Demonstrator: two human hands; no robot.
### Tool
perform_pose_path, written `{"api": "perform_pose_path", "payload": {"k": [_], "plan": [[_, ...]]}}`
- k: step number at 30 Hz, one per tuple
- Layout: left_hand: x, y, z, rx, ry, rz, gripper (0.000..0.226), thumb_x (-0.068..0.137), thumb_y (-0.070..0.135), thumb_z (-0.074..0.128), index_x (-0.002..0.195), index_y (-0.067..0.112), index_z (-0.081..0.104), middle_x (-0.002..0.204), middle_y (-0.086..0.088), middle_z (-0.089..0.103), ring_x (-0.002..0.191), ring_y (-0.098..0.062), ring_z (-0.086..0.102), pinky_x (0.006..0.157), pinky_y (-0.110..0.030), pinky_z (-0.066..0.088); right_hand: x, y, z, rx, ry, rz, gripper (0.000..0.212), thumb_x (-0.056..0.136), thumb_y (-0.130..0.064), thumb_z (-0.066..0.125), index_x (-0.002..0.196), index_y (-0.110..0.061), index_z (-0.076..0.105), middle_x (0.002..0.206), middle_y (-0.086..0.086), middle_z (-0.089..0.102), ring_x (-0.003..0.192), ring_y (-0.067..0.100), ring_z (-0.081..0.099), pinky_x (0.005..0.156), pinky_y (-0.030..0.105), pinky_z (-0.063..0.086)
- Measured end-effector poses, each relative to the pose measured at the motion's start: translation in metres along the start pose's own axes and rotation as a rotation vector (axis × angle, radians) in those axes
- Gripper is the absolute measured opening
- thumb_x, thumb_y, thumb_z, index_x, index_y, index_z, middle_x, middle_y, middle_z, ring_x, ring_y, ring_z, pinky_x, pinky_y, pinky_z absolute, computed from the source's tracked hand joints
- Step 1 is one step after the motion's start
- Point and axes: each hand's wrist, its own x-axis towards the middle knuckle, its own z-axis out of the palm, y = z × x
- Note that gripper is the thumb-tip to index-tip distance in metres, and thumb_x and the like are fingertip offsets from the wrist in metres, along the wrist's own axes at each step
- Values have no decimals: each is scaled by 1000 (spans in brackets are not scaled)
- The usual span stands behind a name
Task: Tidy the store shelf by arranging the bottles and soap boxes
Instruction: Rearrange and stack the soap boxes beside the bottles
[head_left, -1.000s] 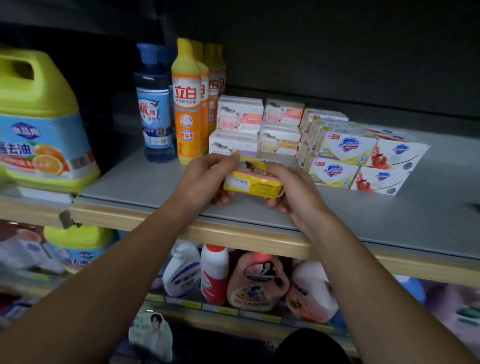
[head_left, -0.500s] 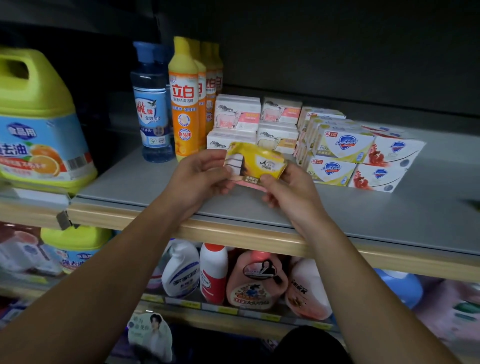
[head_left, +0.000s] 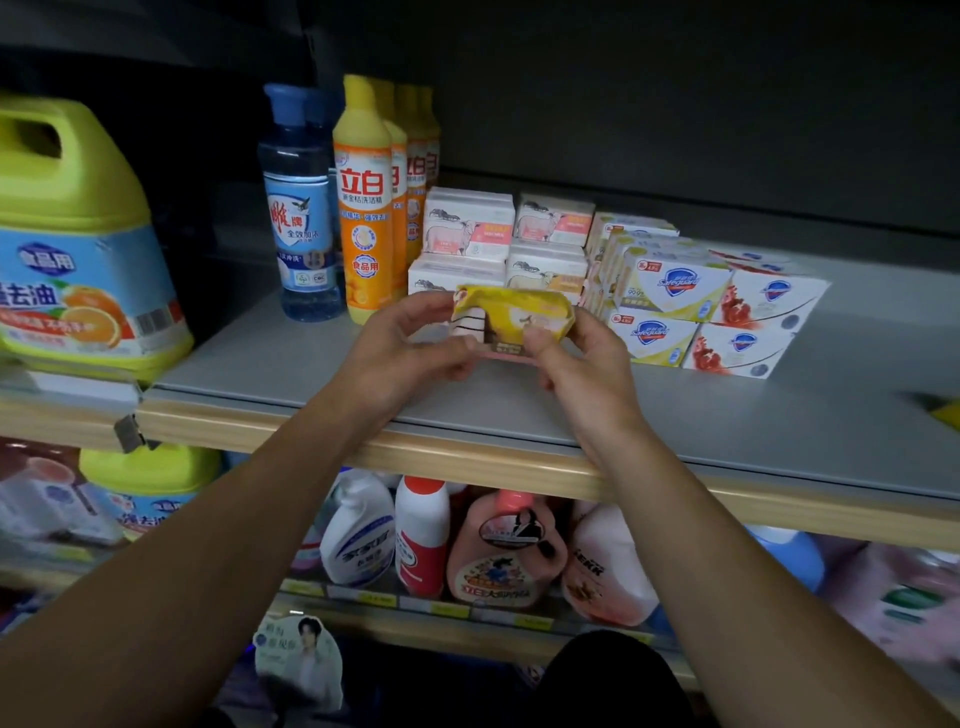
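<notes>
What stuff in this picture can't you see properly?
- Yellow soap box, head view: its ends are covered by the left hand and right hand.
- Yellow thing: cut off by the right edge.
- Orange bottles: the back ones hide behind the front one.
- Lower-shelf price tags: too blurred to read.

Bottles (head_left: 363, 208) left of soap boxes (head_left: 597, 260)

A yellow soap box (head_left: 514, 318) is held tilted above the grey shelf (head_left: 779, 415) — printed face up. Behind it sit stacked white-and-pink boxes (head_left: 467, 228); to the right, Safeguard boxes (head_left: 670, 283) in two tiers. At the left stand a blue bottle (head_left: 301, 208) and a row of orange bottles (head_left: 363, 208) — upright, touching.
</notes>
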Motion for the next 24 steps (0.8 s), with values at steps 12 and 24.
{"api": "perform_pose_path", "payload": {"k": [12, 24], "plan": [[3, 7, 118, -87, -23, -189, 18, 89, 20, 68, 79, 6, 70, 69, -11, 68, 50, -19, 64, 49, -27, 56, -36, -31, -110, -510, -20, -82, 102, 74, -23, 83, 153, -20, 19, 151, -3, 24, 136, 4, 27, 110, 8, 23], [22, -14, 242, 652, -355, 146, 36, 88, 46, 63, 113, 21, 70, 116, 0, 70, 104, -16, 66, 96, -33, 50, -46, -27, -310, -1019, 323, 17, 85, 65, -40, 85, 139, -20, 49, 126, 9, 53, 115, 26, 55, 98, 26, 39]]}}
